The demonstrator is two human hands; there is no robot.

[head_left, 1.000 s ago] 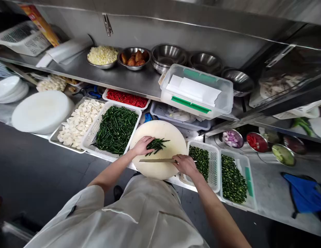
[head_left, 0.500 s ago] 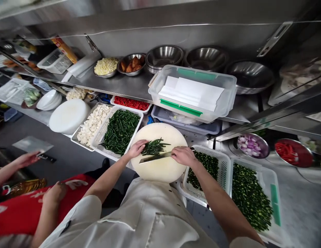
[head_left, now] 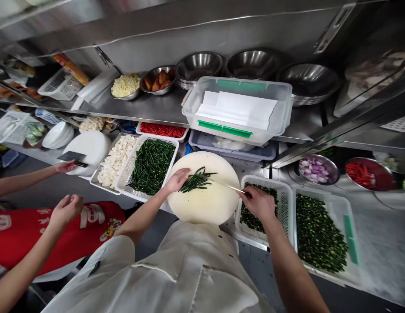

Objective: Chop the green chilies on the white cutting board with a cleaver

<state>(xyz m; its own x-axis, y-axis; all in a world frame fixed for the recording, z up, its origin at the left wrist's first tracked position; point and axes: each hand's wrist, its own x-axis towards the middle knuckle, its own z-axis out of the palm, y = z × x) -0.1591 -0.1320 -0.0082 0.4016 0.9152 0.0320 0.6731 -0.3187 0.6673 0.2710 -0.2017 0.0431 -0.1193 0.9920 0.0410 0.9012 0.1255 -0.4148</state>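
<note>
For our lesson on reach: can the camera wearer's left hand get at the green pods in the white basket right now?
Probably yes: the left hand holds no tool, the white basket close by is uncovered, and nothing seems to stand between the hand and the green pods.

At the centre of the frame the chopping board [head_left: 202,208] is smooth and matt, seemingly plastic; the knife [head_left: 235,188] at its right has a bright metal blade, and the chillies [head_left: 198,180] on the board look glossy. Right of these, the basket [head_left: 286,213] is perforated plastic. Across the upper part, the shelf [head_left: 150,111] is dull metal with soft reflections, the bowls [head_left: 200,66] are shiny metal, the box [head_left: 274,135] is cloudy see-through plastic, and the sheets [head_left: 238,108] are matt paper. At the bottom, the shirt [head_left: 169,287] is matt, creased cloth
</note>
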